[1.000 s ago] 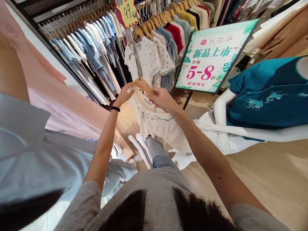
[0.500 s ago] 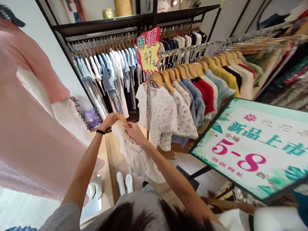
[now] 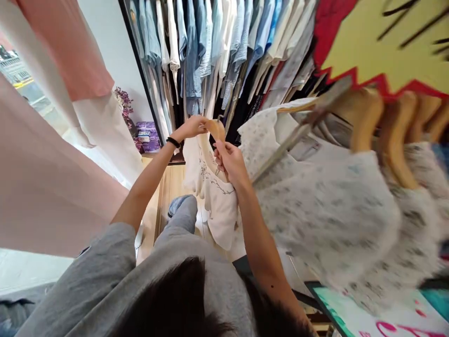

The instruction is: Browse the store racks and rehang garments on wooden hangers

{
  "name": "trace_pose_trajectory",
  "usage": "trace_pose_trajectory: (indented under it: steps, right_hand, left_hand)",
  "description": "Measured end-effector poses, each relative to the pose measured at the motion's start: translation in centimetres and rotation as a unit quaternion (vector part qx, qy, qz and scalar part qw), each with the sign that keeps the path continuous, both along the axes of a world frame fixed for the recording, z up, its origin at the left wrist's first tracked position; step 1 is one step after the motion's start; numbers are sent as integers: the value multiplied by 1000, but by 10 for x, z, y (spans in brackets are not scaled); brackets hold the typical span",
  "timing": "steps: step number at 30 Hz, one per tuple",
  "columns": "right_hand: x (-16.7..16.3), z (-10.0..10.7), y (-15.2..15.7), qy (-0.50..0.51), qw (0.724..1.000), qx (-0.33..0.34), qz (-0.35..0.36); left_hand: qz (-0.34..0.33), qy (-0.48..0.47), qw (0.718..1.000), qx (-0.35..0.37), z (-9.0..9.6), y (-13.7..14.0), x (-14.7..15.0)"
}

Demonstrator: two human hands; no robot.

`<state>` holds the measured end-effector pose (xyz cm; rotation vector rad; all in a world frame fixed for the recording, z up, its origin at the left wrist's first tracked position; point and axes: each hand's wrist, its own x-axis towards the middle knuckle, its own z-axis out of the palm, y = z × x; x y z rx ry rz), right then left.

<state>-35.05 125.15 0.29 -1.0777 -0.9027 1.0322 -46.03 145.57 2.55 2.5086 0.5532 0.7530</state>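
Between my hands hangs a white top point(image 3: 220, 206) with dark embroidery around its neckline, on a wooden hanger point(image 3: 215, 127). My left hand point(image 3: 193, 127), with a black band on the wrist, grips the hanger's left shoulder near the hook. Lower and to the right, my right hand point(image 3: 229, 161) is closed on the hanger's other arm at the top's collar. The hanger's lower part is hidden by the top and my fingers. Just right of my right forearm hangs a white floral blouse point(image 3: 315, 206) on the near rack.
A rack of blue and white shirts point(image 3: 210, 47) stands ahead. To the right are a red-and-yellow price sign point(image 3: 393, 42) and several wooden hangers point(image 3: 403, 135). Mannequins in pink and white clothing point(image 3: 52, 154) stand left. Purple boxes point(image 3: 148, 135) lie by the wall. A signboard point(image 3: 379, 313) is at lower right.
I have stepped forward, past the signboard and closer to the wall rack. The price sign and floral blouses now loom at my right. Both hands still hold the hanger with the white top.
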Motion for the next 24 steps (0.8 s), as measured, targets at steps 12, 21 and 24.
trace_pose_trajectory:
  steps: [12,21,24]
  right_hand:
    - [91,-46,184,-16,957,-71,-282]
    - [147,-44,244,-80,872,-106,-471]
    - [174,-50,264,-85,847,-110,-513]
  left_hand:
    - [-270,147,949,73,-32,215,213]
    - [-481,124,865,68,-32,267,355]
    - [-536,128,833,53,-35,276,408]
